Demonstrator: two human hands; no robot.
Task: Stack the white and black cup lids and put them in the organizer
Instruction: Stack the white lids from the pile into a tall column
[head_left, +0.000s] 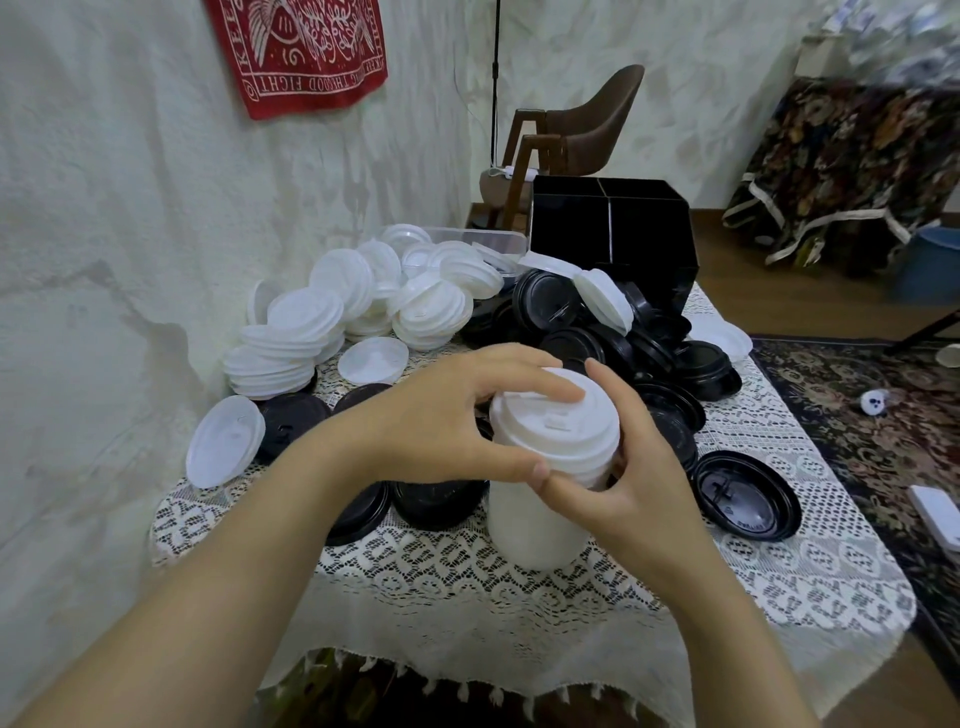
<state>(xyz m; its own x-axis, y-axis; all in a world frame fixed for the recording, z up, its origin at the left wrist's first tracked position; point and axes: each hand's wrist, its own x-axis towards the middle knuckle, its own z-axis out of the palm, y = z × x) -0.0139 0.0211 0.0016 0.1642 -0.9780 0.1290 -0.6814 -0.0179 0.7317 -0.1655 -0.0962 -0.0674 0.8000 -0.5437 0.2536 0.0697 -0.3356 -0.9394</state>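
Note:
A tall stack of white lids (540, 514) stands upright on the lace-covered table (753, 561) in front of me. My left hand (441, 421) lies over its top lid, fingers across the top and thumb at the front rim. My right hand (634, 467) grips the stack's right side, thumb in front. Loose white lids (363, 306) are heaped at the back left. Black lids (623, 343) pile up at the back right and around the stack. The black organizer (613, 234), with divided compartments, stands behind the piles.
A clear plastic tub (488, 240) sits behind the white lids. The wall runs close along the table's left side. A brown chair (571, 140) stands beyond the organizer. One black lid (748, 493) lies alone to the right of my hand. Patterned rug on the floor at right.

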